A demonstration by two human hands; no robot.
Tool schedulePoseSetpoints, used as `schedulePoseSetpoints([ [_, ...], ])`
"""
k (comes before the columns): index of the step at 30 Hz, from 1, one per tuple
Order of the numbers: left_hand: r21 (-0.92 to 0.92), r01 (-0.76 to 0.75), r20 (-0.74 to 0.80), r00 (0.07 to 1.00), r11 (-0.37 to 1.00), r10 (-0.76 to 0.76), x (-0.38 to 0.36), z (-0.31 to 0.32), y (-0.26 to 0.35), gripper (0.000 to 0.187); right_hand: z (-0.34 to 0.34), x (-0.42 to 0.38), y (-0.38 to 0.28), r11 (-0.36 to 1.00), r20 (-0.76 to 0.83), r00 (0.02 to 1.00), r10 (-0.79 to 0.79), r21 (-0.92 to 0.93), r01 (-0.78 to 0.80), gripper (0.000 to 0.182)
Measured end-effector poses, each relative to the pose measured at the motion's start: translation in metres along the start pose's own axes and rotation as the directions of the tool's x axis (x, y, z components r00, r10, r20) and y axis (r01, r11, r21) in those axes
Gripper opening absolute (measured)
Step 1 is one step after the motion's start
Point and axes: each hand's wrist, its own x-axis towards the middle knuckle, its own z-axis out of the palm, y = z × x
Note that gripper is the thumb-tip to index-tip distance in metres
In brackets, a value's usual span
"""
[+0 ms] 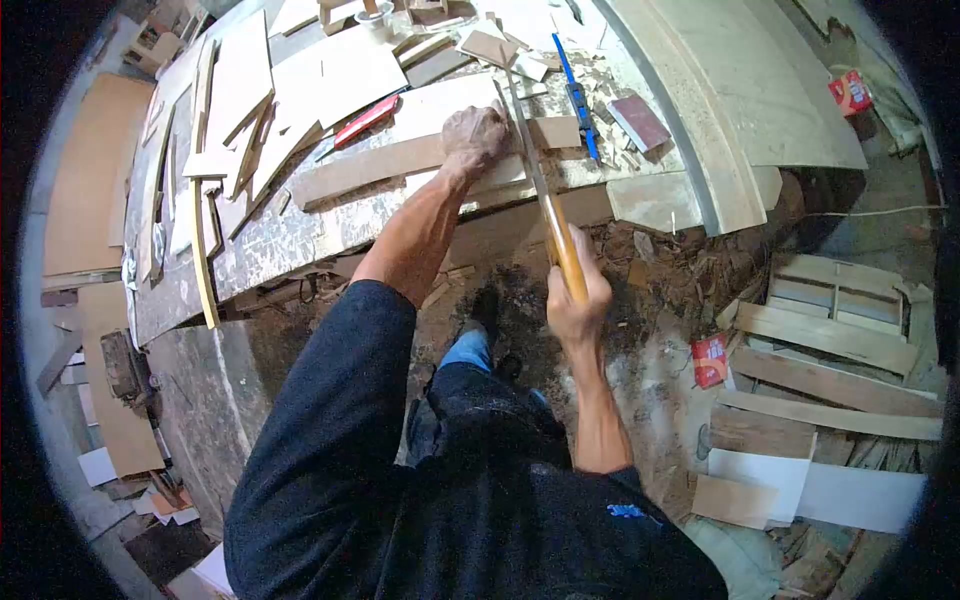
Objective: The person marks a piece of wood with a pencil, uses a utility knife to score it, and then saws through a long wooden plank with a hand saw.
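Note:
My right hand (580, 300) is wrapped round the straight yellow wooden handle (566, 250) of a hand saw. The narrow saw blade (528, 145), seen nearly edge-on, runs forward over the bench and crosses a brown wooden strip (375, 168). Just left of the blade, my left hand (474, 137) presses down on that strip with its fingers curled. A short end of the strip (555, 132) shows to the right of the blade. Whether the teeth are in the wood cannot be made out.
Near my left hand lies a red-handled cutter (367, 120). A blue bar-shaped tool (575, 98) and a brown block (638, 122) sit right of the saw. White panels (350, 75) cover the bench's left side. Scrap boards (825, 335) and a red packet (709, 360) lie on the floor.

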Motion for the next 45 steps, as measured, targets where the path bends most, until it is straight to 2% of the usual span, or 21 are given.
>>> schedulePoseSetpoints([
  [1,-0.033,-0.013,-0.008,1.0,0.999,0.012,0.003,-0.001,0.0,0.028,0.006,0.01,0.003,1.0,-0.015,1.0,-0.025,0.009,0.025,0.055],
  [5,-0.052,0.177,0.007,0.984,0.983,-0.177,0.011,0.002,0.014,0.049,-0.021,-0.03,-0.022,0.998,0.015,0.999,0.034,-0.061,-0.033,0.055],
  [6,-0.075,0.132,-0.029,0.99,0.988,-0.135,0.01,0.007,0.01,0.059,-0.035,-0.057,-0.023,0.994,0.031,0.994,0.106,-0.033,-0.105,0.055],
  [7,-0.048,0.141,0.011,0.99,0.989,-0.14,0.01,0.001,0.012,0.051,-0.042,-0.068,-0.024,0.986,0.05,0.984,0.169,-0.004,-0.169,0.055],
  [10,0.051,0.086,0.119,0.989,0.995,-0.092,0.007,-0.011,0.014,0.032,-0.026,-0.045,-0.017,0.995,0.044,0.996,0.077,-0.073,-0.074,0.055],
  [11,0.023,0.052,0.081,0.995,0.998,-0.054,0.006,-0.001,0.005,0.03,-0.011,-0.027,-0.006,0.998,0.017,1.0,0.007,-0.057,-0.006,0.053],
  [13,-0.018,-0.029,-0.008,1.0,0.999,0.029,0.008,0.001,-0.004,0.027,0.005,-0.005,0.005,0.997,0.023,0.997,0.069,-0.025,-0.068,0.053],
  [14,0.008,0.035,0.058,0.998,0.999,-0.036,0.006,-0.006,0.007,0.025,0.008,0.001,0.008,1.0,-0.013,1.0,0.022,-0.006,-0.022,0.052],
  [16,-0.01,-0.005,-0.005,1.0,1.0,0.005,0.0,-0.001,0.005,0.026,0.007,-0.001,0.011,0.999,-0.071,0.996,-0.049,0.018,0.051,0.052],
  [18,-0.041,-0.043,0.007,0.999,0.998,0.043,-0.003,-0.005,0.002,0.025,0.006,-0.004,0.007,0.996,-0.025,0.998,0.063,0.069,-0.061,0.052],
  [20,0.066,-0.024,0.06,0.998,0.998,0.02,0.0,-0.004,0.005,0.024,0.007,-0.007,0.004,0.968,0.016,0.987,0.158,0.196,-0.158,0.048],
  [23,0.179,-0.093,0.054,0.995,0.979,0.085,0.006,0.009,-0.001,0.025,0.01,-0.009,0.009,0.981,-0.038,0.994,0.099,0.172,-0.091,0.049],
  [24,0.198,-0.098,0.052,0.995,0.975,0.089,0.006,0.006,0.0,0.026,0.004,-0.008,0.002,0.975,0.016,0.985,0.172,0.137,-0.172,0.049],
  [27,0.214,-0.058,0.091,0.995,0.975,0.039,0.009,-0.002,0.008,0.037,-0.001,-0.01,0.006,0.975,0.061,0.981,0.182,0.115,-0.188,0.05],
  [29,0.342,-0.231,-0.045,0.964,0.911,0.262,0.002,0.005,0.001,0.039,0.002,-0.011,0.009,0.981,0.022,0.988,0.154,0.117,-0.156,0.051],
  [32,0.31,-0.205,-0.001,0.976,0.928,0.216,0.004,0.008,0.004,0.037,0.002,-0.01,0.007,0.98,0.026,0.988,0.155,0.122,-0.157,0.051],
  [35,0.254,-0.252,-0.067,0.958,0.934,0.277,0.003,0.019,-0.008,0.026,-0.001,-0.008,0.0,0.975,0.044,0.983,0.177,0.128,-0.181,0.05],
  [36,0.068,-0.048,-0.105,0.993,0.997,0.055,0.003,0.007,0.01,0.042,0.0,-0.009,0.005,0.979,0.031,0.989,0.147,0.138,-0.15,0.05],
  [39,0.081,0.03,-0.063,0.998,0.996,-0.025,0.003,0.0,0.016,0.032,0.003,-0.012,0.017,0.984,0.009,0.995,0.096,0.149,-0.096,0.05],
  [43,-0.04,0.039,-0.115,0.992,0.998,-0.043,-0.004,-0.015,0.026,0.062,0.004,-0.012,0.019,0.991,-0.008,0.998,0.057,0.126,-0.055,0.049],
  [45,-0.04,0.105,-0.077,0.991,0.994,-0.107,0.005,0.006,0.015,0.062,0.001,-0.01,0.01,0.976,0.039,0.987,0.155,0.147,-0.159,0.049],
])
